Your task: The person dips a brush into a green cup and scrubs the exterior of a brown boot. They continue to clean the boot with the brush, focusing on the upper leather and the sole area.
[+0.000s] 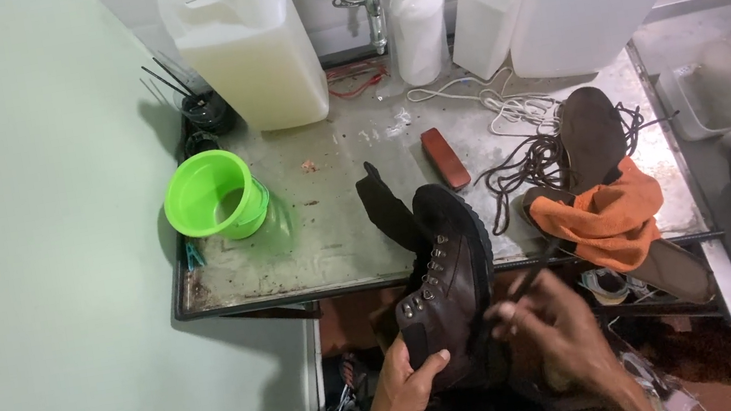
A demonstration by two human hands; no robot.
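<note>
A dark brown lace-up boot with no laces is held upright below the front edge of a metal table, its tongue flopped forward. My left hand grips the boot at its upper cuff from the left. My right hand is beside the boot's right side, blurred, pinching a thin dark stick-like tool that I cannot identify.
On the table stand a green funnel-like cup, a large jug of pale liquid, white bottles, a brown brush block, tangled laces, brown insoles and an orange cloth. A green wall is at left, a sink tray at right.
</note>
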